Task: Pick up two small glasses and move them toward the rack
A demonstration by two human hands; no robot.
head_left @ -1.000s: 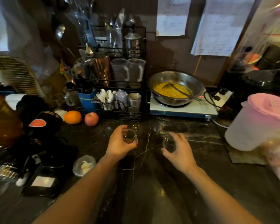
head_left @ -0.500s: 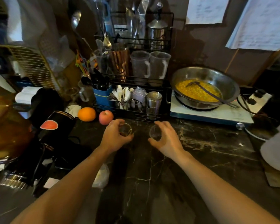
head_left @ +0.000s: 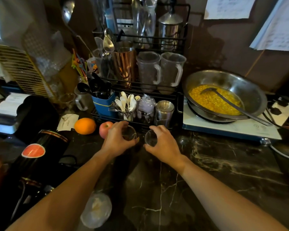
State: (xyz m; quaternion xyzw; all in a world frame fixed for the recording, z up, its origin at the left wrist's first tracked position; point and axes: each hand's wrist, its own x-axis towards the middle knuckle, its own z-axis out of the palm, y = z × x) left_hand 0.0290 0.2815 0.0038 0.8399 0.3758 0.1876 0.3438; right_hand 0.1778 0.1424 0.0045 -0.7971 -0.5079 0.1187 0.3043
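Each hand grips a small clear glass on the dark marble counter (head_left: 182, 189): the left hand (head_left: 116, 141) has its fingers curled round the left glass (head_left: 129, 135), and the right hand (head_left: 163, 145) has its fingers and thumb curled round the right glass (head_left: 150, 138). Over the last second the two glasses have been brought together and carried away from the person; a second ago they stood well apart in mid-counter, and now they sit just beside each other, close up against the foot of the black wire rack (head_left: 140, 90). I cannot tell whether they touch, or whether their bases are fully down on the stone. Judging from this, the work of gathering the pair in one spot looks nearly done, with both hands not yet let go. Just to the left of the left hand lies a red apple (head_left: 104, 129), almost touching the knuckles, and an orange (head_left: 85, 125) beyond it. Straight ahead of the fingers stand a steel shaker (head_left: 164, 112) and a cup of white spoons (head_left: 128, 102) in the rack. Well off to the right of the right hand, a steel pan of yellow corn (head_left: 223, 95) with a ladle in it rests on a white induction hob (head_left: 227, 125).
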